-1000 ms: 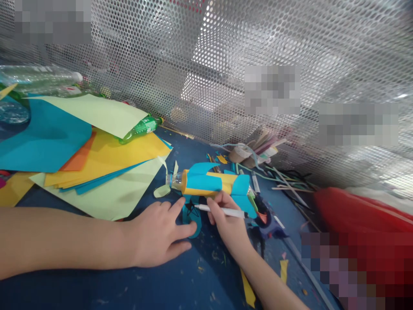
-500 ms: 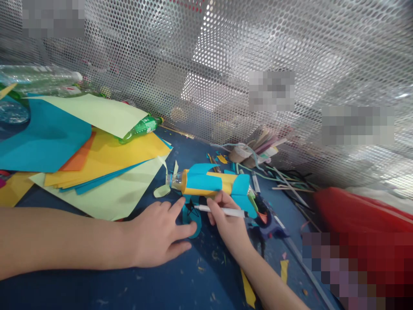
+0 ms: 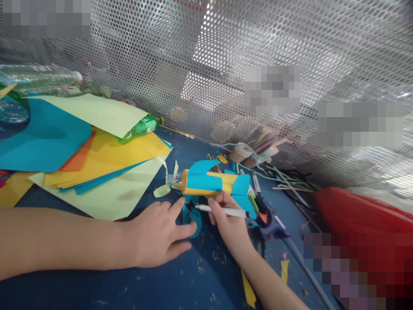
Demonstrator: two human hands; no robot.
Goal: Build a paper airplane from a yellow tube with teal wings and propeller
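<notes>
My right hand (image 3: 227, 224) is closed round a white pen (image 3: 222, 211), whose tip rests on a small blue paper cut-out (image 3: 192, 219) with a black star drawn on it. My left hand (image 3: 158, 234) lies flat on the blue table (image 3: 180, 284), fingers spread, with two fingertips pressing the cut-out's left edge. Just behind both hands lies a plastic bottle wrapped in yellow and blue paper like a plane (image 3: 209, 181), with blue wings.
A stack of coloured paper sheets (image 3: 80, 155) covers the left of the table, with a green bottle (image 3: 140, 128) on it. A purple glue gun (image 3: 269, 221), sticks and paper rolls (image 3: 254, 150) lie at the right. Perforated metal mesh (image 3: 226, 51) walls the back. Red cloth (image 3: 361, 215) is at the right.
</notes>
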